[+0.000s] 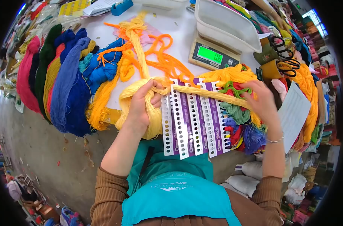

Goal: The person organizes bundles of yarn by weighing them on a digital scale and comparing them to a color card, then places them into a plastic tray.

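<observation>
Pale yellow yarn (213,94) stretches in a strand between my two hands, above several white and purple cards (182,124) with rows of holes. My left hand (143,100) is closed around the yarn, and a thick loop of the same yarn hangs beside and below it. At the strand's other end, my right hand (260,100) is slightly blurred, its fingers curled at the yarn. Colored threads (235,107) lie under and beside the strand near my right hand. More pale yellow yarn runs up the table from my left hand.
A scale (214,54) with a green display holds a white plastic tray (228,22). Blue, green and pink skeins (65,83) hang over the table's left edge. Orange yarn (165,56) lies behind the cards. Black-handled scissors (286,56) and a paper sheet (295,113) are at right.
</observation>
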A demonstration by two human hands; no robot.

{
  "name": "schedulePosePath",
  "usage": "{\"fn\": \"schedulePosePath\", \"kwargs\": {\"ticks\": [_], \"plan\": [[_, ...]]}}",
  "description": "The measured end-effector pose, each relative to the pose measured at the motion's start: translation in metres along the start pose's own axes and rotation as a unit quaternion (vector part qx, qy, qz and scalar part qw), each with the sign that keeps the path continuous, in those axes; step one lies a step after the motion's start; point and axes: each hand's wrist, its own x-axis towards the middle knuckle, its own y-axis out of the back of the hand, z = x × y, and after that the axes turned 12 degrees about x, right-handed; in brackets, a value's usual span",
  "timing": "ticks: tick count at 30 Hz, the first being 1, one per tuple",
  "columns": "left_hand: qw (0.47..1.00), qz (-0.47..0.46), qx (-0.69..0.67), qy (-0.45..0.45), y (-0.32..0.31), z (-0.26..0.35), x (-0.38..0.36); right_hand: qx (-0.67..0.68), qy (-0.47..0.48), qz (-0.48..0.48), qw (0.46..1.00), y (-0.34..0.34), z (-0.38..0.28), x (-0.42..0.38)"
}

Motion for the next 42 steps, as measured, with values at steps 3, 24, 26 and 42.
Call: {"fn": "schedulePosePath", "kwargs": {"ticks": [3,24,26,42], "plan": [[0.999,-0.003,0.027,-0.022,0.0,-0.002,-0.002,0.161,0.089,-0.004,0.983,-0.06,-0.062,0.032],[0.851,-0.018,0.515,0.098,-0.02,0.009,-0.02,0.44,-0.081,-0.153,0.881,-0.158,-0.065,0.092],[0.822,0.031,0.562,0.09,-0.014,0.002,-0.018,0.353,-0.111,-0.157,0.916,-0.158,-0.07,0.092],[0.619,0.042,0.746,-0.242,-0.024,-0.015,-0.004,0.5,-0.086,-0.22,0.833,-0.141,-0.062,0.086]]}}
